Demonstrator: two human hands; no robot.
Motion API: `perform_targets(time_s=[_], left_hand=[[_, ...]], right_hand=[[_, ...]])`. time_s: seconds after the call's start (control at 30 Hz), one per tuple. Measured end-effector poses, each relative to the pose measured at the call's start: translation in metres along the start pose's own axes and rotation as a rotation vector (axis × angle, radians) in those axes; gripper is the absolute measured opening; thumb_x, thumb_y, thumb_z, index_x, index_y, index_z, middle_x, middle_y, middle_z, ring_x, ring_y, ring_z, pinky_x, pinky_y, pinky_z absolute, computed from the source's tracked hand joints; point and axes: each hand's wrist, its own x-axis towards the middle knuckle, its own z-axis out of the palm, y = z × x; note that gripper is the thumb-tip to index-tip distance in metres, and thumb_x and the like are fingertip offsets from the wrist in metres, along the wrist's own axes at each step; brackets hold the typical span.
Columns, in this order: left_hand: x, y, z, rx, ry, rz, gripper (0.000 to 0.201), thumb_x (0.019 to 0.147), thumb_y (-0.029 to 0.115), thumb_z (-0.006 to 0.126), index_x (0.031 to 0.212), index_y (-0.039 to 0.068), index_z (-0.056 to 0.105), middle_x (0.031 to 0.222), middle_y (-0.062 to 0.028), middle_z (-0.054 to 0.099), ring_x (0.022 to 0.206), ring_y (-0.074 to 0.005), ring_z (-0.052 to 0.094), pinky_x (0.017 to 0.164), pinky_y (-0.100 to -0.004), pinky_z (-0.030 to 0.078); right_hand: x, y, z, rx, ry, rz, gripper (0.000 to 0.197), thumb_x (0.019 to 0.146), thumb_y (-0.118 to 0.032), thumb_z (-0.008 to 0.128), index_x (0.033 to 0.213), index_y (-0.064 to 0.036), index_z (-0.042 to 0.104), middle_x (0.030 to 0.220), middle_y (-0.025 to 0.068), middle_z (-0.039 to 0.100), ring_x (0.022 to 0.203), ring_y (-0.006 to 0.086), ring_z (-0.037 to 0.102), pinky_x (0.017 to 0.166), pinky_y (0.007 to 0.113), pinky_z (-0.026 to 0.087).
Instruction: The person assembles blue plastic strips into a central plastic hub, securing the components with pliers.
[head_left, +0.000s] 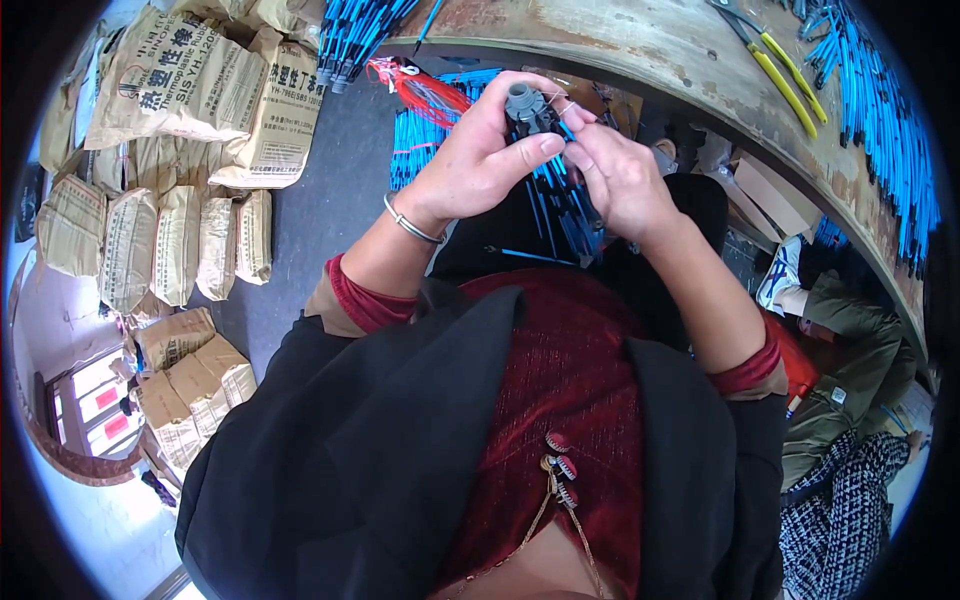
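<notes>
My left hand (470, 165) is wrapped around an upright bundle of thin blue rods (556, 205) above my lap. Dark grey and black fittings (526, 103) stick up at its top, between thumb and forefinger. On the right of the bundle, my right hand (620, 178) is closed, with thumb and fingers pinched together. They grip a thin pale strand (566, 108) that loops beside the fittings; its far end is hidden. One loose blue rod (538, 257) lies across my dark-clothed lap.
A curved wooden workbench (640, 50) bears yellow-handled pliers (785, 82) and more blue rods (890, 140). Red strands (430, 92) hang below its edge. Paper sacks (185, 85) are piled on the left. At right sits another person, whose shoe (784, 270) shows.
</notes>
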Motion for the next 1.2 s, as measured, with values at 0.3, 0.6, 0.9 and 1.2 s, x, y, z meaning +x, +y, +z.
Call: perform_targets(time_s=[0.3, 0.6, 0.9, 1.2], left_hand=[[0.011, 0.006, 0.032, -0.184, 0.422, -0.126, 0.012, 0.083, 0.003, 0.056, 0.093, -0.001, 0.050, 0.077, -0.0110, 0.061, 0.081, -0.0231, 0.063, 0.077, -0.0346, 0.050], [0.015, 0.014, 0.043, -0.162, 0.319, -0.040, 0.007, 0.083, 0.001, 0.056, 0.089, 0.000, 0.051, 0.078, -0.0113, 0.062, 0.077, -0.0196, 0.062, 0.073, -0.0322, 0.050], [0.016, 0.017, 0.037, -0.130, 0.143, -0.061, 0.007, 0.084, 0.001, 0.055, 0.089, 0.002, 0.050, 0.089, -0.0132, 0.063, 0.090, -0.0224, 0.061, 0.081, -0.0350, 0.049], [0.021, 0.018, 0.026, -0.116, -0.018, -0.048, 0.007, 0.085, 0.003, 0.054, 0.084, 0.003, 0.047, 0.084, -0.0136, 0.063, 0.095, -0.0263, 0.061, 0.084, -0.0387, 0.047]], right_hand=[[-0.006, -0.019, 0.005, -0.071, 0.023, 0.075, 0.010, 0.086, -0.006, 0.054, 0.093, 0.0002, 0.056, 0.076, 0.0152, 0.056, 0.067, 0.0324, 0.058, 0.061, 0.038, 0.048], [-0.020, -0.019, -0.018, 0.023, 0.184, 0.140, 0.013, 0.080, -0.005, 0.060, 0.092, -0.0006, 0.061, 0.082, 0.0138, 0.060, 0.076, 0.0300, 0.061, 0.068, 0.035, 0.050], [-0.024, -0.020, -0.018, -0.015, 0.191, 0.162, 0.013, 0.075, 0.000, 0.062, 0.088, 0.0002, 0.061, 0.081, 0.0125, 0.060, 0.076, 0.0292, 0.059, 0.070, 0.034, 0.048], [-0.027, -0.036, -0.016, -0.298, 0.174, 0.120, 0.016, 0.072, 0.001, 0.064, 0.087, -0.0002, 0.060, 0.081, 0.0131, 0.058, 0.072, 0.0296, 0.058, 0.066, 0.034, 0.048]])
